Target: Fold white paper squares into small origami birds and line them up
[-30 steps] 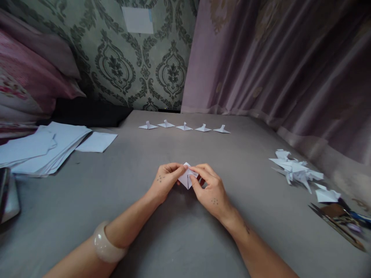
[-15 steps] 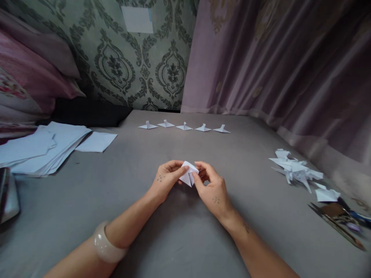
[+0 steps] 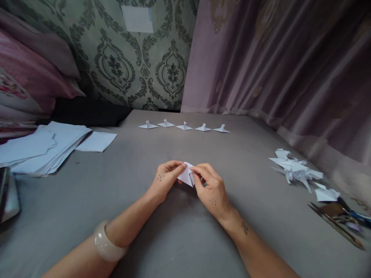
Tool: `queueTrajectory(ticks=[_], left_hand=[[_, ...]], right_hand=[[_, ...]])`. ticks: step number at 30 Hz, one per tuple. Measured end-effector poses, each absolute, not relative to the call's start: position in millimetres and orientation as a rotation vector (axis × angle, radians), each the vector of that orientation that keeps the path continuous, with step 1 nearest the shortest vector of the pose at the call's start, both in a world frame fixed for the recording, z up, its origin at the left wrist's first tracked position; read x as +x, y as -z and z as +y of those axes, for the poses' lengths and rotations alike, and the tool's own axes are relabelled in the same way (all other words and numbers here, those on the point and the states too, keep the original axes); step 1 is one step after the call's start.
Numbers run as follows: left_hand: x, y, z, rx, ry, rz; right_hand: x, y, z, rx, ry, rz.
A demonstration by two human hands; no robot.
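Note:
A small piece of folded white paper (image 3: 186,176) is held just above the grey table (image 3: 179,239), between my two hands. My left hand (image 3: 165,178) pinches its left side, thumb on top and fingers behind. My right hand (image 3: 211,184) is closed on its right edge, with thumb and index finger pressed at the upper right flap. The paper narrows to a point at the bottom, and a dark slit shows between its folds. My fingertips hide part of both sides.
Several folded paper birds (image 3: 184,126) stand in a row at the back. At right lie a heap of folded paper pieces (image 3: 297,170) and scissors (image 3: 333,224). Paper sheets (image 3: 52,148) are stacked at left, beside a smaller paper stack (image 3: 97,141). A curtain (image 3: 261,69) borders the right side.
My right index finger has come down onto the upper right of the folded paper, and that hand has turned slightly inward. The paper has tilted a little; my left hand barely moved.

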State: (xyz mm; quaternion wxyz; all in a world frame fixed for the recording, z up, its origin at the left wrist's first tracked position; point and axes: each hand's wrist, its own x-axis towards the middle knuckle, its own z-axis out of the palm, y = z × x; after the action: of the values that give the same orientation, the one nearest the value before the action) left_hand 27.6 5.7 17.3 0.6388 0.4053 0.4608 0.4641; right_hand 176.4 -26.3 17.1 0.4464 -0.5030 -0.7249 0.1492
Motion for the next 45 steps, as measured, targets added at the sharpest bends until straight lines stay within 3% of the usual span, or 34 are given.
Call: queueTrajectory(ticks=[31,45], left_hand=[[30.9,-15.8,2.6,0.954,-1.113,1.004],[26.9,-17.6,3.6,1.006,-1.082,0.959]], right_hand=[[173.9,-18.8,-27.2,-1.386,-0.484,-1.622],[181.8,-24.9,-19.0,-1.228,-1.150,-1.153]])
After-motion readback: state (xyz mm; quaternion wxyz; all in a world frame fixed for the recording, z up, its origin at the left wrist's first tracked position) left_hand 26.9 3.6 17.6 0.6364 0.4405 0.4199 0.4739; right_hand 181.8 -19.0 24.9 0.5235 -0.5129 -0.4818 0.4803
